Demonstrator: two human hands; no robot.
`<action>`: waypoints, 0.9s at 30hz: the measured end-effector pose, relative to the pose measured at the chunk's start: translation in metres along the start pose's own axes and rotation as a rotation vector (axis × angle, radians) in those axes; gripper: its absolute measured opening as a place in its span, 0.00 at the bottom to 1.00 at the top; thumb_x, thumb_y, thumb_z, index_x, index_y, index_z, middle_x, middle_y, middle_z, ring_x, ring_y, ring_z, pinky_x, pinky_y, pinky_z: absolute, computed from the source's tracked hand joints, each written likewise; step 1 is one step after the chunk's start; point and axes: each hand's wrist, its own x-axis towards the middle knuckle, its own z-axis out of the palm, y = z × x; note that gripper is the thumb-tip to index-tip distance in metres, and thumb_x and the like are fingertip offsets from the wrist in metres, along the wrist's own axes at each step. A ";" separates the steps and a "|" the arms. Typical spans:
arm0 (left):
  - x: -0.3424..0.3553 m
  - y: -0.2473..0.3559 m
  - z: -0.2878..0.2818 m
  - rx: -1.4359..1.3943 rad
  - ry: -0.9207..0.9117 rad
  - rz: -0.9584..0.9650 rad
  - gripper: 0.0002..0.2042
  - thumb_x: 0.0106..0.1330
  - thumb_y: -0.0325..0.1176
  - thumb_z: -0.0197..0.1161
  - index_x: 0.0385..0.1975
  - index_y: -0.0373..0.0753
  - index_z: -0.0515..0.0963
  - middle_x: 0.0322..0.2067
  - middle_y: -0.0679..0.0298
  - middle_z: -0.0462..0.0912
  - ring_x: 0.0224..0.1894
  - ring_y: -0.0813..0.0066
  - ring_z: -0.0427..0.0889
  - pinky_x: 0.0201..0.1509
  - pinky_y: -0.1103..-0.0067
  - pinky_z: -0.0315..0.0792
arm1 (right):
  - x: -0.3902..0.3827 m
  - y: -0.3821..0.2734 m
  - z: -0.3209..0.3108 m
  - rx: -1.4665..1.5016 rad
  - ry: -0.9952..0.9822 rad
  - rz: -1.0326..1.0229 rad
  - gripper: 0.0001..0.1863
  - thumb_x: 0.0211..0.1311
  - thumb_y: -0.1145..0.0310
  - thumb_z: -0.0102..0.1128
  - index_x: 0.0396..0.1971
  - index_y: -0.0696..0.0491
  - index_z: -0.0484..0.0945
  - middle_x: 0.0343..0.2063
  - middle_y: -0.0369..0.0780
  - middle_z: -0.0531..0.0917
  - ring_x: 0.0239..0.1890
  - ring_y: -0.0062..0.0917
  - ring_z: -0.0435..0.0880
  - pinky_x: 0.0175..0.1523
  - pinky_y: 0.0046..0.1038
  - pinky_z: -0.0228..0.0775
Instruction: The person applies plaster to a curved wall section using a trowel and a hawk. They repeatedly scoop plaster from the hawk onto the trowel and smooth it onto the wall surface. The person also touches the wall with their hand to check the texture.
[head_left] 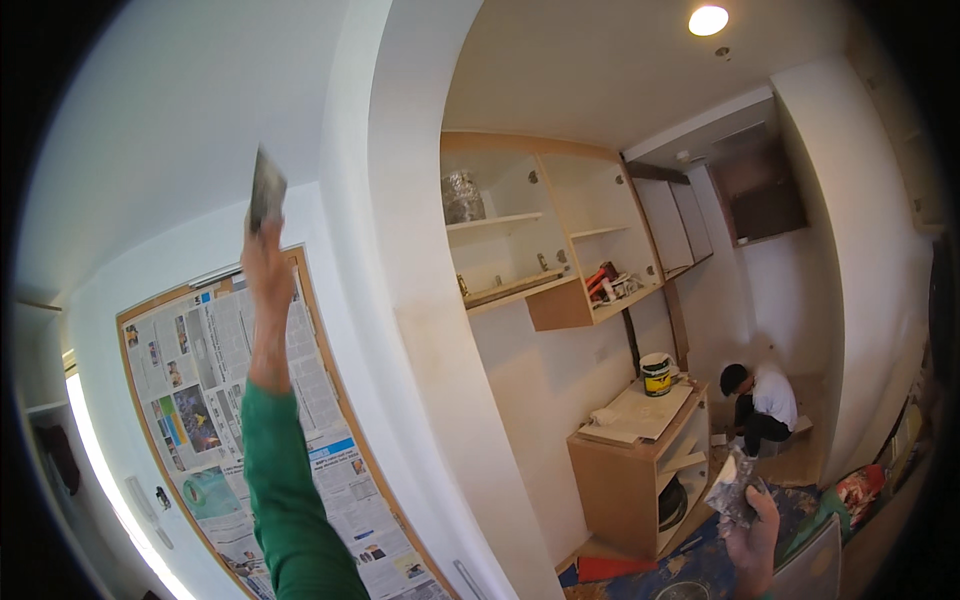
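1 scraper (pixel 267 188) above L hand (pixel 266 265), 1 smeared blade (pixel 731 488) fwd of R hand (pixel 757 532), closed grip on ea.

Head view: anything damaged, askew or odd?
Two things. The upper wall cabinet has an open, doorless front, though dark hinge-like fittings show inside. A brownish smudge stands out against the white pillar; can't tell whether it's dirt or patching.

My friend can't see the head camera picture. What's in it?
A green-sleeved left hand holds up a flat grey metal blade; the right hand holds a smeared grey blade. Beyond open wood-edged cabinets, a white-shirted person is hunched low.
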 end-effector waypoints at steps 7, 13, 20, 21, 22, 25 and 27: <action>-0.205 0.108 -0.071 -0.850 0.087 -0.773 0.18 0.79 0.37 0.51 0.59 0.29 0.72 0.48 0.57 0.82 0.49 0.71 0.82 0.51 0.77 0.78 | 0.004 0.011 -0.003 0.109 -0.149 0.349 0.23 0.66 0.67 0.57 0.57 0.63 0.70 0.39 0.51 0.84 0.29 0.38 0.86 0.25 0.35 0.79; -0.340 0.240 -0.060 -1.293 -0.203 -1.745 0.20 0.76 0.38 0.52 0.63 0.37 0.73 0.45 0.61 0.83 0.36 0.67 0.81 0.39 0.73 0.77 | -0.029 0.073 0.029 0.177 -0.362 0.793 0.22 0.69 0.69 0.57 0.59 0.61 0.69 0.40 0.49 0.84 0.31 0.37 0.87 0.26 0.33 0.78; -0.486 0.257 -0.061 -1.634 -0.673 -2.185 0.21 0.75 0.42 0.55 0.63 0.38 0.75 0.52 0.58 0.85 0.49 0.66 0.85 0.54 0.73 0.79 | -0.081 0.110 0.040 -0.077 -0.151 0.856 0.18 0.70 0.70 0.58 0.57 0.58 0.70 0.39 0.46 0.83 0.31 0.31 0.85 0.26 0.29 0.72; -0.503 0.252 -0.064 -1.613 -0.709 -2.204 0.21 0.75 0.43 0.56 0.62 0.38 0.75 0.53 0.57 0.84 0.49 0.64 0.85 0.53 0.70 0.81 | -0.088 0.116 0.039 -0.086 -0.105 0.838 0.19 0.70 0.70 0.58 0.57 0.58 0.70 0.39 0.46 0.84 0.31 0.31 0.85 0.26 0.30 0.72; -0.517 0.245 -0.073 -1.604 -0.730 -2.232 0.21 0.75 0.42 0.56 0.62 0.38 0.74 0.53 0.57 0.84 0.49 0.64 0.85 0.52 0.70 0.81 | -0.094 0.123 0.039 -0.093 -0.062 0.821 0.19 0.70 0.70 0.58 0.57 0.59 0.70 0.38 0.47 0.84 0.30 0.31 0.84 0.26 0.30 0.72; -0.545 0.217 -0.104 -1.674 -0.788 -2.249 0.21 0.75 0.42 0.56 0.63 0.38 0.74 0.54 0.57 0.84 0.49 0.64 0.85 0.52 0.69 0.81 | -0.123 0.126 0.051 0.011 -0.036 0.705 0.21 0.70 0.71 0.58 0.59 0.60 0.69 0.39 0.47 0.84 0.28 0.31 0.83 0.25 0.30 0.71; -0.564 0.198 -0.118 -1.751 -0.806 -2.239 0.21 0.75 0.42 0.56 0.63 0.38 0.74 0.54 0.57 0.84 0.49 0.63 0.85 0.51 0.68 0.82 | -0.144 0.124 0.066 0.009 -0.076 0.563 0.21 0.70 0.72 0.55 0.60 0.61 0.71 0.41 0.48 0.85 0.32 0.34 0.86 0.31 0.32 0.77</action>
